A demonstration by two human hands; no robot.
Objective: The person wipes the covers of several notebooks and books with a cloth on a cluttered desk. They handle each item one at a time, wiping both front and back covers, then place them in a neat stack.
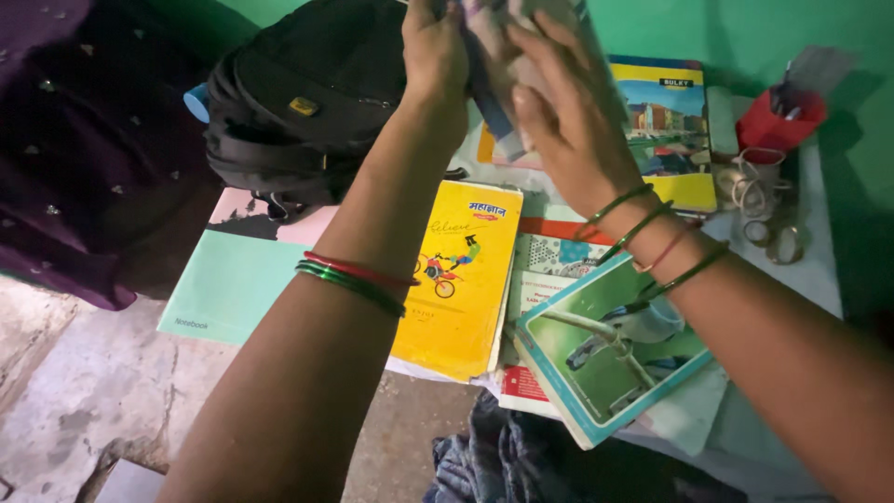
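Left to right: black backpack [307, 93] on the table [819, 270]; left hand [433, 47] and right hand [559, 112] raised together — both grips closed on a folded paper bundle [498, 70] above a yellow notebook [461, 279] — red cup [778, 116] far right.

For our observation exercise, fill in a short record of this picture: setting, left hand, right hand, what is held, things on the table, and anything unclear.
setting: table strewn with books against a green wall
left hand: raised, gripping the held books from the left
right hand: raised, fingers spread over the same books
held books: a thin stack, partly cut off at the top edge
bangles: green and red on both wrists
on the table: black backpack, yellow notebook, teal notebook, green-cover book, red cup
unclear: how many books are held
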